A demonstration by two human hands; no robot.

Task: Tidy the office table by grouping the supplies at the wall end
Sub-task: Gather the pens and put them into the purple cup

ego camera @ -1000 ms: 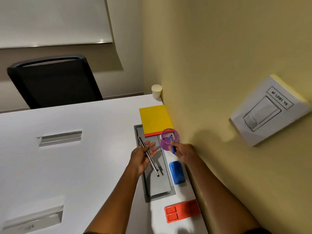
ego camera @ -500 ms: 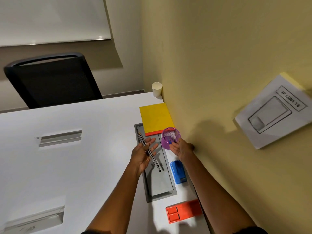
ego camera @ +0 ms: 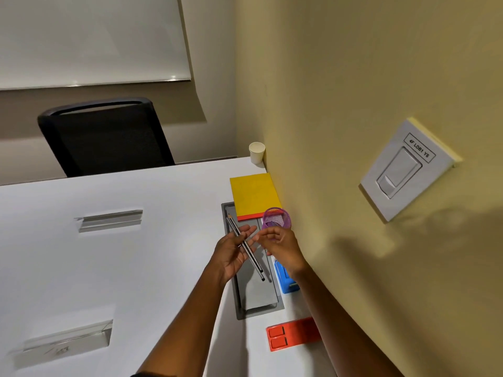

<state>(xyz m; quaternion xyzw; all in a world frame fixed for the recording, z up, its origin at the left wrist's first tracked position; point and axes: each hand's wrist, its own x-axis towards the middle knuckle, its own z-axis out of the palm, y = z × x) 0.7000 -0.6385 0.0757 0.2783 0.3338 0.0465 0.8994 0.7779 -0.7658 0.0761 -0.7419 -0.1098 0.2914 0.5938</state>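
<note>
Left hand (ego camera: 231, 253) holding two pencils (ego camera: 245, 247) across the palm, fingers mostly straight, thumb side hidden, so clamped or just resting: cannot tell. Right hand (ego camera: 281, 247) hovering just beside, fingers loosely curled, holding nothing. Both hands sitting above the grey cable hatch (ego camera: 255, 295) recessed in the table.

Purple mesh cup (ego camera: 277, 219) standing upright just beyond the right hand, near the wall, overlapping the near edge of the yellow notepad (ego camera: 254, 195). Notepad lying flat against the wall, red strip along its near edge. Blue stapler-like item (ego camera: 284, 278) lying between hatch and wall, partly hidden under the right wrist. Red flat case (ego camera: 291, 334) lying nearer the camera, also at the wall side. White paper cup (ego camera: 256, 152) standing in the far corner.

White table (ego camera: 122, 268) showing two more recessed slots (ego camera: 110, 220) on the left. Black mesh office chair (ego camera: 106, 137) pushed in at the far side. Whiteboard (ego camera: 89, 39) hanging on the grey far wall. Yellow wall (ego camera: 353, 77) running along the right, carrying a white rocker switch (ego camera: 405, 170).

Label on the switch plate reading "4F LDB1 Y6".
</note>
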